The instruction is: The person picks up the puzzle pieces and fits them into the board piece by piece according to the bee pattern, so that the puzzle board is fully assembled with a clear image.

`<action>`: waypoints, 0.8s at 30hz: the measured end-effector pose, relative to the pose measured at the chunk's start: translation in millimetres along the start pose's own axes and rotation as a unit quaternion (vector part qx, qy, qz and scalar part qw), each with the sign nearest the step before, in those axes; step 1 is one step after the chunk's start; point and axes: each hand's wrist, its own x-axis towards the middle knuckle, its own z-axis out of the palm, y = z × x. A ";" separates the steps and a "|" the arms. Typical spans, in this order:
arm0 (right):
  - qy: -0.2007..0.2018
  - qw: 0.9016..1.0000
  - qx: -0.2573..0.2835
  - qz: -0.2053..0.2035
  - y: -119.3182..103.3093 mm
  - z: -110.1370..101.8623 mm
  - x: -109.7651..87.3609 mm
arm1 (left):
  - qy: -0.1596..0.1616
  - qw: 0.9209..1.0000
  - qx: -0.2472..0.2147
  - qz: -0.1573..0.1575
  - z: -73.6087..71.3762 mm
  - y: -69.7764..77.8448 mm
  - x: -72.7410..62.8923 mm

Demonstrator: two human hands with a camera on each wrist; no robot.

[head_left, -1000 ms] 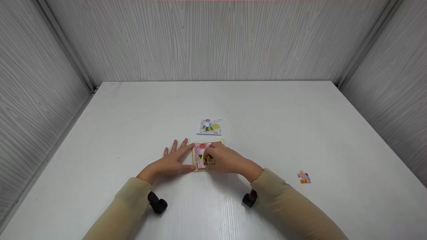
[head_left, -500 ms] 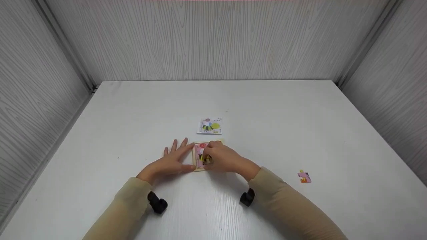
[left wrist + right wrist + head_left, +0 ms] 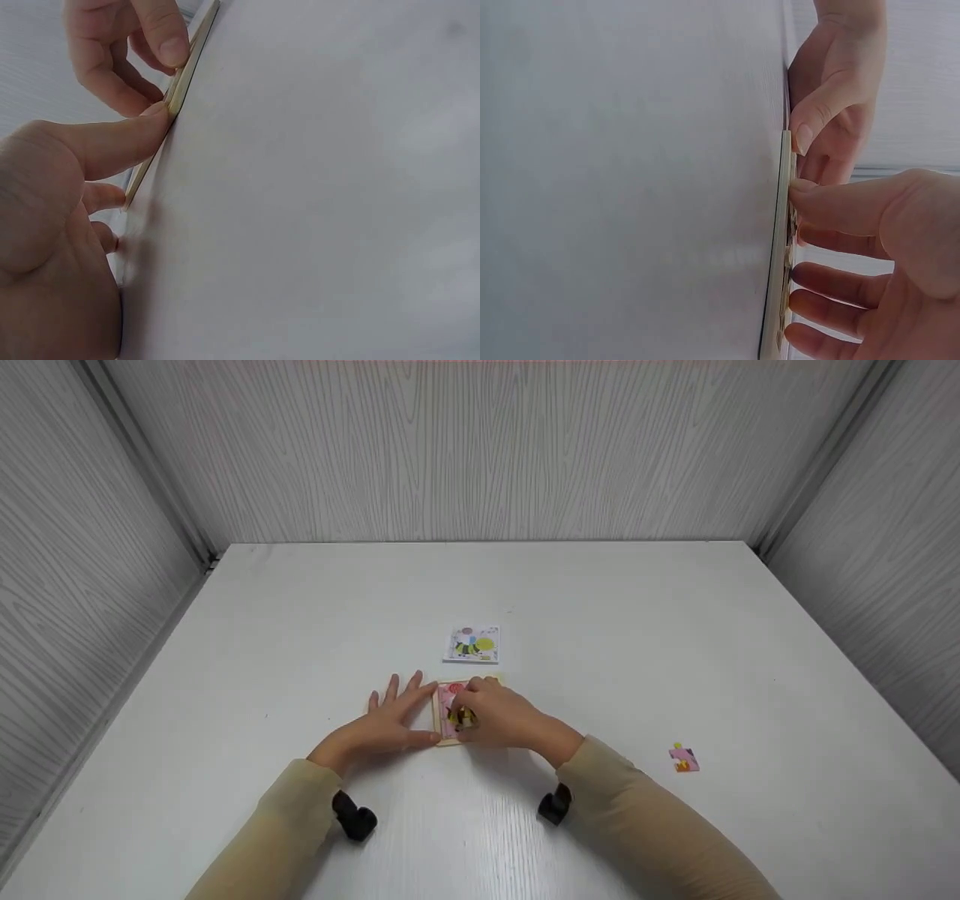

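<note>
A small wooden jigsaw puzzle tray [image 3: 439, 739], with pink and yellow bee pieces in it, lies flat on the white table. My left hand [image 3: 379, 730] spreads beside it, thumb and index fingertip against its left edge. Over the tray's right part bends my right hand [image 3: 514, 718], its curled fingers and thumb on a bee puzzle piece [image 3: 463, 715] and hiding much of the picture. The right wrist view catches the tray's edge [image 3: 778, 225] side-on, with the right fingertips down on the pieces. From the left wrist, the left thumb [image 3: 124, 142] meets the tray's near edge.
Just beyond the tray lies a square picture card [image 3: 475, 645] with a bee on it. One loose pink puzzle piece [image 3: 684, 758] rests far to the right. Pale wood-grain panels [image 3: 480, 450] wall the table at the back and both sides.
My right hand has shifted slightly left over the tray, and the pieces under it now sit flatter and closer together. The left hand, card and loose piece have stayed put.
</note>
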 end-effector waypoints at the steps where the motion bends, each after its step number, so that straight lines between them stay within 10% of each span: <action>1: -0.002 1.000 0.001 0.004 -0.4 0.3 0.0 | 0.000 1.000 0.001 0.001 0.2 -0.1 -0.1; 24: 0.001 1.000 -0.010 0.007 -3.0 1.9 2.7 | -0.005 1.000 0.003 -0.009 0.4 1.1 0.3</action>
